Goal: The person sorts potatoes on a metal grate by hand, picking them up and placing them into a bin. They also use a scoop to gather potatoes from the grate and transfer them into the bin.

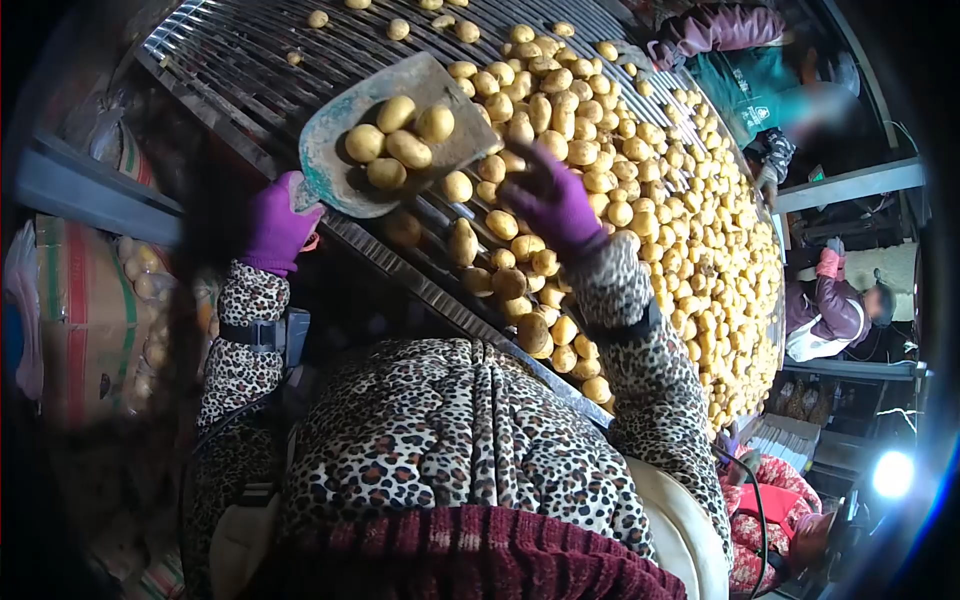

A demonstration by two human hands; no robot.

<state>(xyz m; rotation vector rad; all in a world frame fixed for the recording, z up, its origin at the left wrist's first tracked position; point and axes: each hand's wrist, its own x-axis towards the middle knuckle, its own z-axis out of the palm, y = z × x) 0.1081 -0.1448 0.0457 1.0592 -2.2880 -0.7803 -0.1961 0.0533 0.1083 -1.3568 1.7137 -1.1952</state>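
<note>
My left hand (277, 222), in a purple glove, is closed round the handle end of a worn grey-green scoop (335, 165). Several potatoes (408, 149) lie in the scoop, which is held over the near edge of a slatted metal conveyor (230, 75). To the right of the scoop, my right hand (553, 195), also in a purple glove, is over the potato pile (620, 180) with its fingers apart. A few loose potatoes lie close to its fingertips, and no potato shows in its grasp.
A metal rail (420, 290) runs along the conveyor's near side. Sacks of potatoes (90, 310) stand at the left. Co-workers are at the upper right (750, 80), far right (830, 310) and lower right (775, 510). A bright lamp (893, 474) shines at the right.
</note>
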